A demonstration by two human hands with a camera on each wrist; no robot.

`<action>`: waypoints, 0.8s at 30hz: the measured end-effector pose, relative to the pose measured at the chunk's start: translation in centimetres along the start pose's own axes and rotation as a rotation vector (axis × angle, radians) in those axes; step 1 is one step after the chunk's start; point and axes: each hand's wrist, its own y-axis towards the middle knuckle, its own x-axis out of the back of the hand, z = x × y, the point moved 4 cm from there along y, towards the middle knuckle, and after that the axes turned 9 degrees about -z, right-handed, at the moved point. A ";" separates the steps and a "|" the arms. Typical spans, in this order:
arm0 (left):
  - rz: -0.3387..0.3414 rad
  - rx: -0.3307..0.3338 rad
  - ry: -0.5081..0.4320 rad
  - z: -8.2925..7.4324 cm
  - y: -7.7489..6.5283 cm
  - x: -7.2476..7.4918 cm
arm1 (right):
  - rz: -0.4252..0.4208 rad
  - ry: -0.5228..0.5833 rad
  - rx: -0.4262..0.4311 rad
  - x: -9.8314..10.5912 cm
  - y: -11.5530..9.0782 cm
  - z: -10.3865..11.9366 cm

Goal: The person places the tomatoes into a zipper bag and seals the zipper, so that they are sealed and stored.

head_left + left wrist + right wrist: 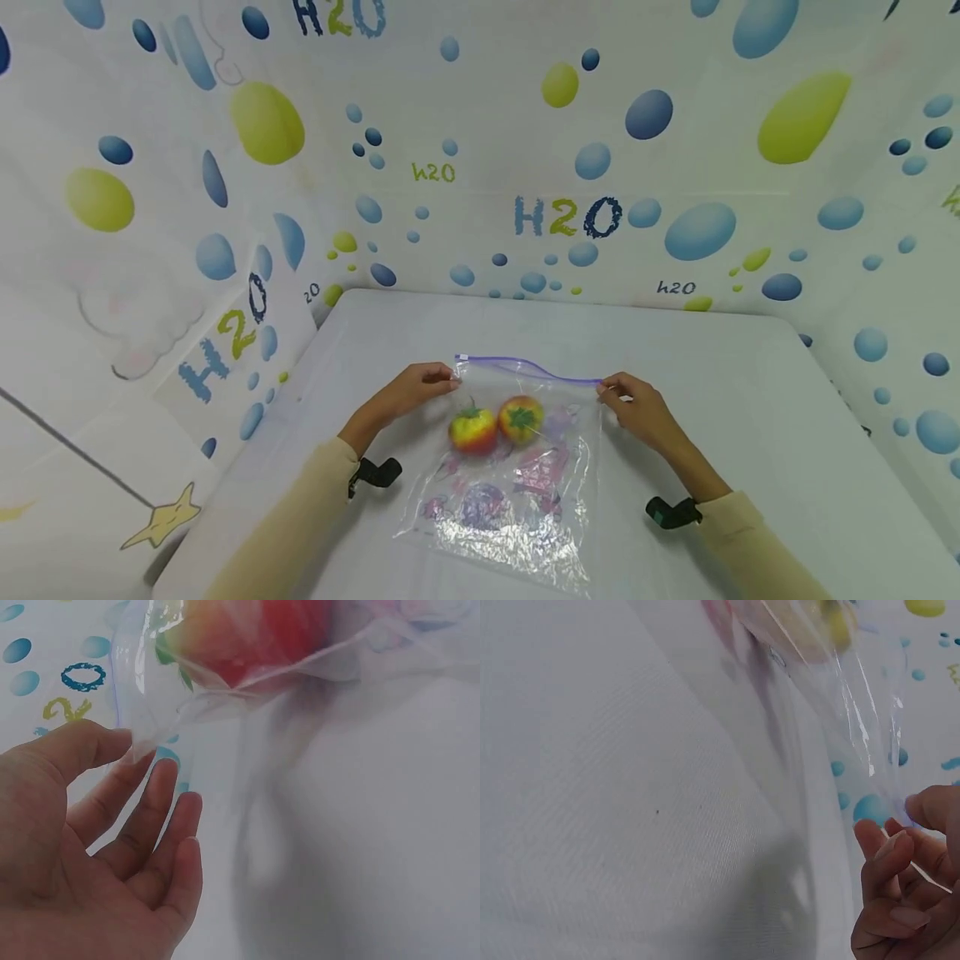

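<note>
A clear zip bag (517, 517) with a purple zip strip along its top lies spread over the table, printed with pink and purple shapes. Inside it, near the top, are two red-and-yellow fruits with green stem ends, a left one (473, 430) and a right one (521, 418). My left hand (420, 389) pinches the bag's upper left edge between thumb and index finger; its other fingers curve loosely below, as the left wrist view shows. At the upper right corner, by the end of the zip, my right hand (633, 408) pinches the plastic between thumb and fingertips.
The white table (405, 325) runs back to a wall (487, 108) covered in blue and green drops and H2O lettering. Similar patterned walls stand at left and right. A small black camera (378, 472) is on the left wrist and another camera (672, 512) on the right.
</note>
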 end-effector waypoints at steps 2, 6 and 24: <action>0.005 -0.003 -0.003 -0.2 0.2 0.0 | 0.020 -0.001 -0.021 -0.2 -0.1 0.2; 0.000 -0.003 -0.011 -0.5 0.5 0.1 | 0.054 0.039 -0.036 -0.6 -0.2 0.5; -0.048 0.000 -0.036 -0.2 0.5 0.6 | 0.114 0.198 -0.144 -0.4 -0.2 0.8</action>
